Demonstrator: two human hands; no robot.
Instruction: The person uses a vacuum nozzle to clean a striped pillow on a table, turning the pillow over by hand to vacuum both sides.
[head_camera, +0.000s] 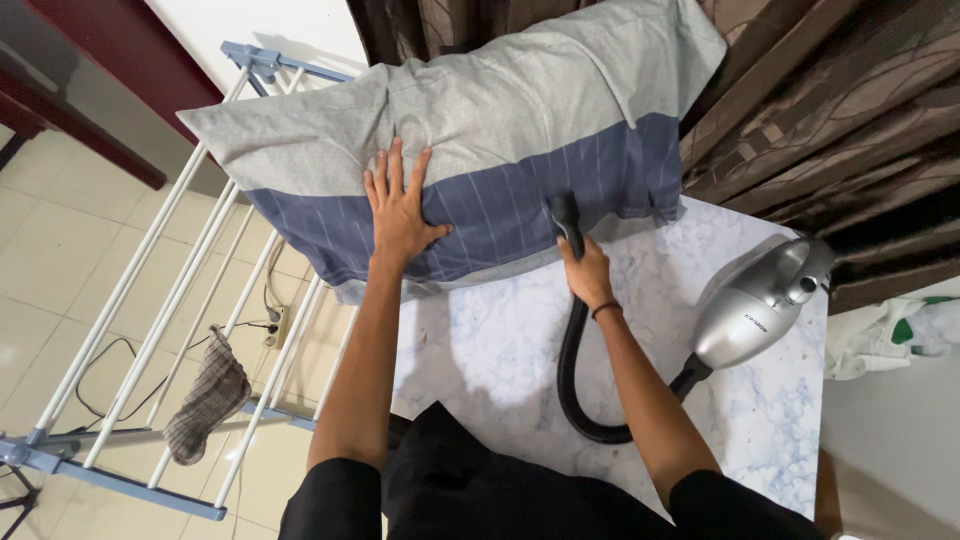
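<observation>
Item: pillow (480, 130) in a grey and navy striped case, lying across the far edge of the marble-patterned table (500, 350) and partly overhanging the white drying rack (180, 300).

Left hand (400, 210): lying flat, fingers spread wide, pressing on the pillow's blue band.

Right hand (587, 272): gripping the black nozzle (566, 218) closed-fisted, its tip touching the pillow's lower edge.

Hose (575, 385): black, looping back to the silver canister unit (755, 310) (a steamer or small vacuum, by its look) sitting at the table's right.

Step in hand, as judged: working the nozzle across the pillow face while the flat hand is steadying it. The next pass is calling for keeping the fabric taut.

Also present: checked cloth (205, 405) hanging on the rack; brown curtain (820, 110) behind.
</observation>
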